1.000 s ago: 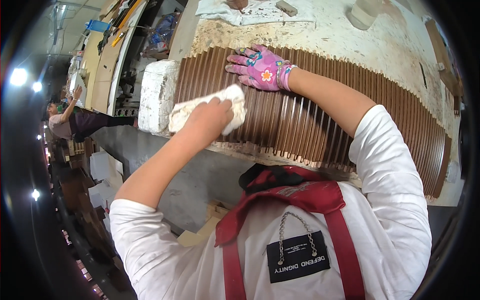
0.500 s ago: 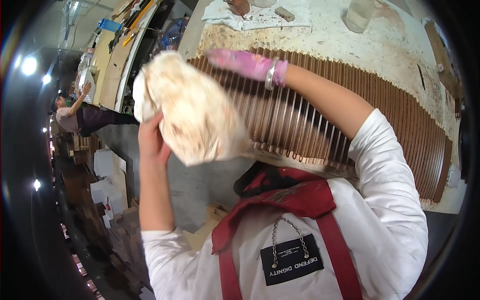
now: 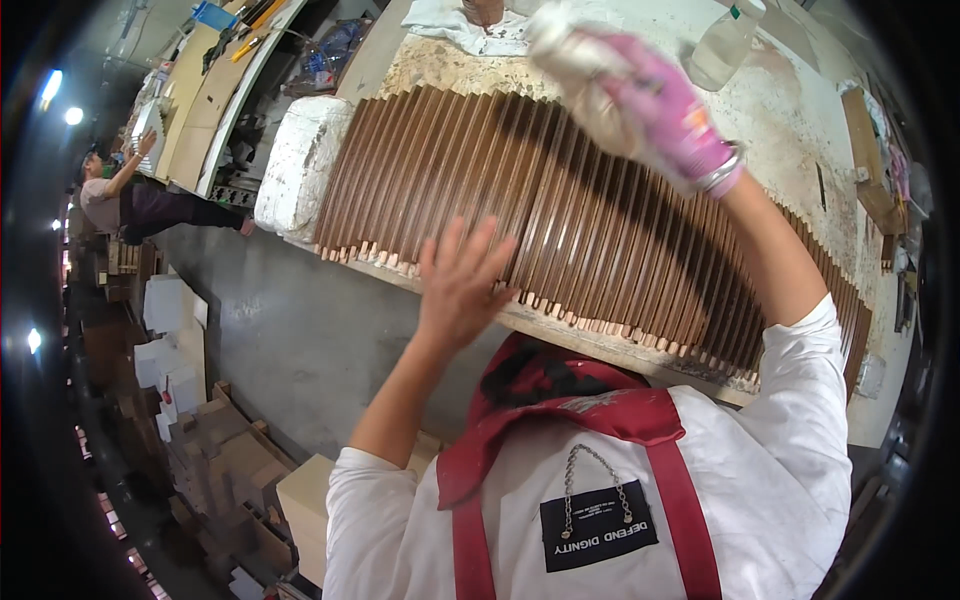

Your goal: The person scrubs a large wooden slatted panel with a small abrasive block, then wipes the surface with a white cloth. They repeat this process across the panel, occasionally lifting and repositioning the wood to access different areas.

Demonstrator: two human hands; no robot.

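Note:
Long brown wooden strips (image 3: pixel 425 150) with paler ends lie side by side in a wide row across the worktable. My bare left hand (image 3: pixel 460 280) is over the row's near edge, fingers spread and holding nothing; whether it touches the strips I cannot tell. Above the far side of the row is my right hand (image 3: pixel 668 105), in a pink glove with a metal bracelet at the wrist. It grips a crumpled whitish cloth (image 3: pixel 580 65), blurred by motion. A white, rough-sided block (image 3: pixel 310 150) stands against the left end of the row.
At the table's far side are a white rag (image 3: pixel 450 25) with a brown object (image 3: pixel 483 10) on it and a clear bottle (image 3: pixel 725 45). A wooden piece (image 3: pixel 868 155) lies at the right. Cardboard boxes (image 3: pixel 225 440) stand on the floor; a co-worker (image 3: pixel 120 200) is at far left.
The stained cloth was in my left hand; now my right hand holds a cloth farther right. My left hand has let go and moved right to the strips. The white block has come into view.

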